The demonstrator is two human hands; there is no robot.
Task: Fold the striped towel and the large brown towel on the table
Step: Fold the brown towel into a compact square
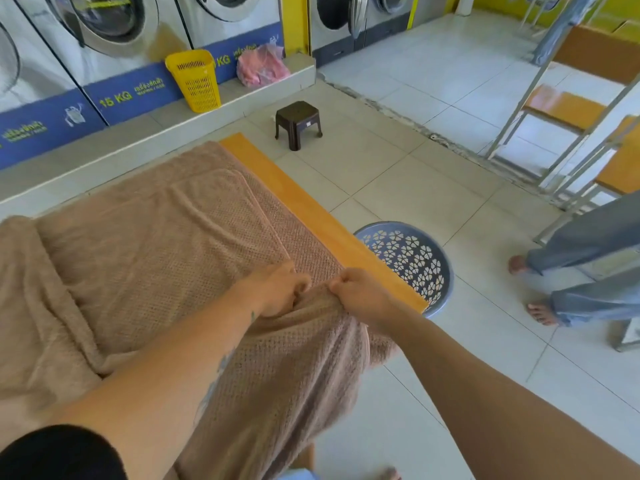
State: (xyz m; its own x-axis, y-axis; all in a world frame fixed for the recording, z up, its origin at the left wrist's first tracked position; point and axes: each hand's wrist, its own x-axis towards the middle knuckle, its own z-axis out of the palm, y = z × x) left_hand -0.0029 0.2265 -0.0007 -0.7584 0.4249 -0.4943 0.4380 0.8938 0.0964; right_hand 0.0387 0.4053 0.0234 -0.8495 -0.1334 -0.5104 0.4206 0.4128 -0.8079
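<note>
The large brown towel [156, 237] lies spread over most of the wooden table [304, 209], with one layer folded over on top and its near end hanging off the table's front edge. My left hand [277, 289] grips a bunched fold of the towel near the table's right side. My right hand [356, 292] pinches the same fold just to the right, its fingers curled round the cloth. The two hands almost touch. No striped towel is in view.
A grey perforated laundry basket [415, 261] sits on the floor under the table's right edge. A dark stool [298, 123] and a yellow bin [195, 79] stand farther off by the washing machines. Another person's bare feet [533, 289] stand at the right. Metal-framed tables [571, 112] fill the far right.
</note>
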